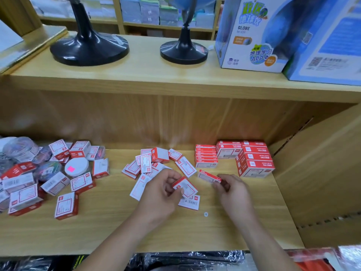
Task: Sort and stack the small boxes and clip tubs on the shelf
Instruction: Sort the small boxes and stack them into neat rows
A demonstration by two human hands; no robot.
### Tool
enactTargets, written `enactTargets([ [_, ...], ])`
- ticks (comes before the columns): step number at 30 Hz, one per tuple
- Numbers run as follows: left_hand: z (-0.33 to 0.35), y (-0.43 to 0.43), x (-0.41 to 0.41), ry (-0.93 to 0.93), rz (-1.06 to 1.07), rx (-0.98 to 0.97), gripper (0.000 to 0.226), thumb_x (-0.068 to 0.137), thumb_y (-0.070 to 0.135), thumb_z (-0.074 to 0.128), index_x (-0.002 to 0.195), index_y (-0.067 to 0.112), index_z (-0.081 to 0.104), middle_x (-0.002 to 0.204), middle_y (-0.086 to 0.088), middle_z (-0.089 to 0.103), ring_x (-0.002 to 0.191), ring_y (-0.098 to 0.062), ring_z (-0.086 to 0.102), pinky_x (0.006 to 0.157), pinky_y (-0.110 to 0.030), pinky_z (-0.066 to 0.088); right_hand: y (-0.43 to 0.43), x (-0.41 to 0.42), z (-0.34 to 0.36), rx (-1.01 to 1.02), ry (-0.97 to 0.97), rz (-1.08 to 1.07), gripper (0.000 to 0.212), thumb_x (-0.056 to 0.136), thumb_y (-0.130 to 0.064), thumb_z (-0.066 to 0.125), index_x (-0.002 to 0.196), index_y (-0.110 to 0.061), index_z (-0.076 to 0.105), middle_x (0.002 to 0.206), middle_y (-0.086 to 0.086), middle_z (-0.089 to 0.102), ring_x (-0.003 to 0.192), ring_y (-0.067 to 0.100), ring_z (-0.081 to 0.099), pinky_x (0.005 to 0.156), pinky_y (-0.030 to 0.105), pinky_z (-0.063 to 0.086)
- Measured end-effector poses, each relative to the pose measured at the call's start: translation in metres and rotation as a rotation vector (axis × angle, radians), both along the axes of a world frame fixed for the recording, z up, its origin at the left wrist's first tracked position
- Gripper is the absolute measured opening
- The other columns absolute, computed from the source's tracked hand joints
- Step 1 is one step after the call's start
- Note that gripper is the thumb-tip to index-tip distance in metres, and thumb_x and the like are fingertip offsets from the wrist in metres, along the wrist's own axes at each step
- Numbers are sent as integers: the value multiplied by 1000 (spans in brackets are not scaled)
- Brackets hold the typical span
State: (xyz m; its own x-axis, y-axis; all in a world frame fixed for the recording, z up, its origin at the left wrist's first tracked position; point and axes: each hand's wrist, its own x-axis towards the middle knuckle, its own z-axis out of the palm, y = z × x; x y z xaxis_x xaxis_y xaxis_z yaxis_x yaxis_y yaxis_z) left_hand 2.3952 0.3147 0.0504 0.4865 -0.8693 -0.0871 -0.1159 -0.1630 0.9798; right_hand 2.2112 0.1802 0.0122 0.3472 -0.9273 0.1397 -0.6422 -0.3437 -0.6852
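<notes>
Small red-and-white boxes lie on the wooden shelf point(244, 212). My left hand point(162, 194) pinches one small box point(185, 185) above a loose heap of boxes point(154, 165) in the middle. My right hand point(232, 190) grips another small box point(209, 176) by its end. At the back right stand neat stacks of boxes point(254, 159) and a lower stack point(205, 155). On the left lies a jumble of boxes point(66, 205) mixed with clear clip tubs point(21, 148), one with a white lid point(76, 166).
The upper shelf board point(156, 75) overhangs the compartment and carries two black globe stands point(88, 46) and blue globe cartons point(252, 36). A wooden side wall point(322, 163) closes the right. A small white disc point(205, 214) lies near my hands. Wrapped goods point(185, 261) sit below the front edge.
</notes>
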Motion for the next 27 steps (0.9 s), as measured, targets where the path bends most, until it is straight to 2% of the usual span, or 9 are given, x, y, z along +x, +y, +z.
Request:
enactTargets([
  [4,15,-20,1,-110,-49,-23,29,85,-3,71,92,24,64,82,-10,68,68,-23,61,67,-38,55,-12,14,-5,2,-63,-83,16,85,-13,75,101,-15,75,85,-3,64,74,15,62,76,33,54],
  [6,17,-31,1,-233,-107,-52,28,85,0,69,91,27,65,80,-3,66,67,-13,60,66,-33,52,-14,18,-7,-13,-97,-111,12,85,-15,75,97,-16,75,82,-4,63,71,14,62,74,35,55],
  [9,12,-48,-2,-490,-212,-124,35,85,2,64,104,31,72,92,12,65,86,-10,62,75,-24,50,-19,20,-9,-23,-99,-100,7,84,-23,76,91,-22,75,77,-7,61,71,13,61,72,38,55],
  [12,8,-62,-11,-591,-322,-134,52,85,-2,55,122,32,68,107,24,60,104,-9,60,84,-26,51,-25,17,-9,-14,-123,-84,19,82,-26,79,100,-27,77,76,-6,59,69,11,62,71,34,55],
  [15,9,-74,-23,-735,-379,-50,56,85,3,56,131,33,59,114,14,66,110,-13,58,89,-32,51,-33,7,-11,64,-194,-72,32,82,-16,81,113,-17,75,80,-3,63,69,8,64,73,21,52],
  [18,5,-88,-29,-833,-410,-21,45,85,3,58,123,25,60,115,5,70,112,-19,59,88,-34,49,-32,-5,-12,189,-280,-73,35,86,5,68,119,-5,70,88,-1,69,79,8,64,75,9,48],
  [21,0,-95,-29,-861,-440,-97,36,84,0,62,116,18,61,114,0,64,106,-24,61,85,-38,50,-14,-9,-13,160,-301,-19,47,80,12,58,117,-15,67,96,-4,62,83,12,63,80,19,51],
  [25,-7,-79,-10,-936,-234,-205,30,81,20,77,108,18,64,108,3,58,101,-22,58,84,-38,48,-6,-2,-15,155,-219,-13,63,73,-13,85,129,-20,57,95,-3,51,77,10,55,77,16,48],
  [27,-14,-67,6,-995,-165,-155,28,80,31,77,104,21,68,102,4,57,95,-21,56,79,-39,47,-12,5,-20,128,-128,-30,66,70,-31,88,129,-17,62,94,-9,49,81,12,61,82,28,54],
])
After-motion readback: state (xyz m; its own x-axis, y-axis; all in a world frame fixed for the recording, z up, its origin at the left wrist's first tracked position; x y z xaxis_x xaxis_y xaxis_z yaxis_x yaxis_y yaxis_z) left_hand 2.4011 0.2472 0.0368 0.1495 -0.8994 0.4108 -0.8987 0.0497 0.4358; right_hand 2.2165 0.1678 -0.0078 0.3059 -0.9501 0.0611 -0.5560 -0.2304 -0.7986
